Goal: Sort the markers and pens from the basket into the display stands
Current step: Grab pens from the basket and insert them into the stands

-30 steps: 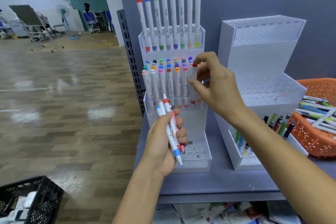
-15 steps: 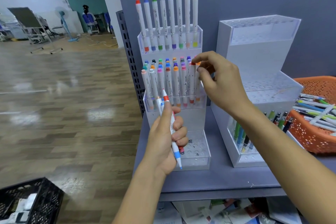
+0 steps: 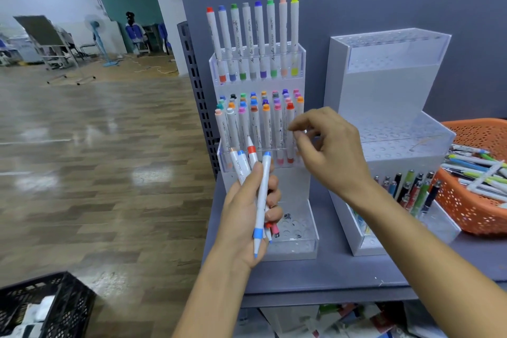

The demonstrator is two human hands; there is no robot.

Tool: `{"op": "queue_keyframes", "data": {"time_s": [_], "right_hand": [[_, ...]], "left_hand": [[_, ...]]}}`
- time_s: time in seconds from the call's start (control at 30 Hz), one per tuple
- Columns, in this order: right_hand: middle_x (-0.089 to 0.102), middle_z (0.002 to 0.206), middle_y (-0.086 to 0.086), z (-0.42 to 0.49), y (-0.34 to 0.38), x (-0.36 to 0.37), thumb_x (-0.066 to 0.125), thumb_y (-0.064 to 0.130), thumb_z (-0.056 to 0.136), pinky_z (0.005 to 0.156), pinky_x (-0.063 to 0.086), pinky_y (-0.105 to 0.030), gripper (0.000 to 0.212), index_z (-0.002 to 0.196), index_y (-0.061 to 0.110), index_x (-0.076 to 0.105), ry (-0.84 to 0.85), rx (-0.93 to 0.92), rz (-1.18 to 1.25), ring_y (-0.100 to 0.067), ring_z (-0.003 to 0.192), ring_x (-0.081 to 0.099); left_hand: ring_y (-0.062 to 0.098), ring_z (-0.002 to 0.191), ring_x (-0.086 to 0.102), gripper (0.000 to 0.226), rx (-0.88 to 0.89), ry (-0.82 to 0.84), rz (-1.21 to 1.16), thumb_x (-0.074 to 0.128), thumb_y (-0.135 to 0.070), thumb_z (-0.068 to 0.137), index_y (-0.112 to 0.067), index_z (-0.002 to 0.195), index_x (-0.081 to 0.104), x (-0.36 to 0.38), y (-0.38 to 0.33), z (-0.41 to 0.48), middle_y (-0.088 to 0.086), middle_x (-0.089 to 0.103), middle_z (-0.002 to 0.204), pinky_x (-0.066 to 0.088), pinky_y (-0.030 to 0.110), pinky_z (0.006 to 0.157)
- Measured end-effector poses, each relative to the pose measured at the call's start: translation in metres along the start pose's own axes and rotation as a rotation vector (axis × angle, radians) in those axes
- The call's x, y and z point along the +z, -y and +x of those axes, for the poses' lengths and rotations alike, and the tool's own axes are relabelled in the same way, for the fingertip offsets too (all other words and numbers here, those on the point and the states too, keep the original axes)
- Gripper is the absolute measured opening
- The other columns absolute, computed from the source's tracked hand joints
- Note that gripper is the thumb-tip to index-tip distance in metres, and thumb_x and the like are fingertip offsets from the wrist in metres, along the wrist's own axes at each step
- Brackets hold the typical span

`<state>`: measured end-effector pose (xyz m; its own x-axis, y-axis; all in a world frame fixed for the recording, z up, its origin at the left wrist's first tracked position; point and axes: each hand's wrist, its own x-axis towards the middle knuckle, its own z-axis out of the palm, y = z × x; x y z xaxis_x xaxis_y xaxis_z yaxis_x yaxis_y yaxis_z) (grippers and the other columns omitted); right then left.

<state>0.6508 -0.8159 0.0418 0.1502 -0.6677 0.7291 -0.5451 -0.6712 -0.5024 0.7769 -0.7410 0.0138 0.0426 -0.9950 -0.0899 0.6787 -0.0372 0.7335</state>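
My left hand (image 3: 248, 212) grips a bundle of several white markers (image 3: 260, 195) with blue, red and orange caps, in front of the clear marker stand (image 3: 297, 244). The stand's top row holds several tall markers (image 3: 258, 38); its middle tier (image 3: 260, 123) is packed with coloured-cap markers. My right hand (image 3: 329, 151) hovers just right of the middle tier, fingers loosely curled, holding nothing. The orange basket (image 3: 472, 208) at the right edge holds several pens and markers (image 3: 477, 170).
A white pen stand (image 3: 384, 85) stands between the marker stand and the basket, with several pens (image 3: 411, 189) in its lowest tier. All sit on a grey shelf (image 3: 329, 271) with a grey back panel. A black crate (image 3: 46, 307) lies on the wooden floor at lower left.
My right hand let go of the orange-capped marker it was placing in the middle tier and drew back to the right. The bundle in my left hand has fanned out, a blue-capped marker now in front.
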Motion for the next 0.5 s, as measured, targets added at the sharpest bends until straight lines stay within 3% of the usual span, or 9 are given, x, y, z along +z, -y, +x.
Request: {"op": "queue_keyframes", "data": {"time_s": [0.07, 0.13, 0.23, 0.37, 0.43, 0.5], "right_hand": [[0.064, 0.076, 0.005, -0.005, 0.011, -0.004, 0.06, 0.02, 0.086, 0.064, 0.048, -0.023, 0.009, 0.089, 0.016, 0.067, 0.086, 0.044, 0.106, -0.011, 0.066, 0.058], [0.065, 0.071, 0.01, -0.009, 0.019, -0.007, 0.066, 0.028, 0.087, 0.063, 0.045, -0.014, 0.009, 0.093, 0.021, 0.068, 0.291, 0.156, 0.191, -0.005, 0.066, 0.059], [0.066, 0.071, 0.013, -0.013, 0.02, -0.01, 0.067, 0.028, 0.085, 0.064, 0.045, -0.016, 0.006, 0.089, 0.023, 0.07, 0.504, 0.251, 0.312, 0.0, 0.067, 0.058], [0.066, 0.073, 0.002, -0.007, 0.021, -0.017, 0.063, 0.008, 0.088, 0.06, 0.051, -0.023, 0.005, 0.086, 0.011, 0.066, 0.383, 0.403, 0.634, -0.006, 0.068, 0.06], [0.066, 0.072, 0.001, 0.003, 0.022, -0.023, 0.056, 0.001, 0.091, 0.058, 0.053, -0.021, 0.012, 0.09, 0.01, 0.063, 0.218, 0.437, 0.768, -0.007, 0.064, 0.062], [0.067, 0.079, -0.008, 0.014, 0.019, -0.032, 0.052, -0.001, 0.093, 0.06, 0.054, -0.022, 0.017, 0.101, 0.011, 0.059, 0.048, 0.38, 0.744, -0.01, 0.067, 0.065]], "left_hand": [[0.003, 0.043, 0.032, 0.026, 0.034, -0.009, 0.022, 0.058, -0.032, 0.079, -0.012, 0.095, 0.055, 0.001, 0.001, 0.0, -0.005, 0.046, 0.059, 0.027, 0.012, 0.033], [0.002, 0.043, 0.032, 0.024, 0.07, -0.028, 0.059, 0.057, -0.033, 0.078, -0.013, 0.091, 0.059, 0.004, 0.003, 0.001, -0.005, 0.045, 0.058, 0.026, 0.012, 0.034], [0.003, 0.044, 0.031, 0.022, 0.098, -0.045, 0.098, 0.057, -0.035, 0.08, -0.016, 0.089, 0.063, 0.007, 0.005, 0.001, -0.004, 0.04, 0.059, 0.026, 0.013, 0.035], [0.007, 0.046, 0.039, 0.025, 0.067, -0.084, 0.165, 0.048, -0.035, 0.094, -0.018, 0.079, 0.058, 0.005, 0.007, 0.003, -0.004, 0.045, 0.055, 0.031, 0.015, 0.035], [0.01, 0.046, 0.044, 0.028, 0.049, -0.125, 0.203, 0.046, -0.036, 0.097, -0.017, 0.077, 0.053, 0.002, 0.007, 0.005, -0.004, 0.049, 0.054, 0.034, 0.016, 0.037], [0.009, 0.046, 0.043, 0.027, 0.047, -0.161, 0.203, 0.046, -0.035, 0.097, -0.016, 0.08, 0.05, -0.001, 0.008, 0.007, -0.004, 0.046, 0.055, 0.036, 0.017, 0.039]]}}
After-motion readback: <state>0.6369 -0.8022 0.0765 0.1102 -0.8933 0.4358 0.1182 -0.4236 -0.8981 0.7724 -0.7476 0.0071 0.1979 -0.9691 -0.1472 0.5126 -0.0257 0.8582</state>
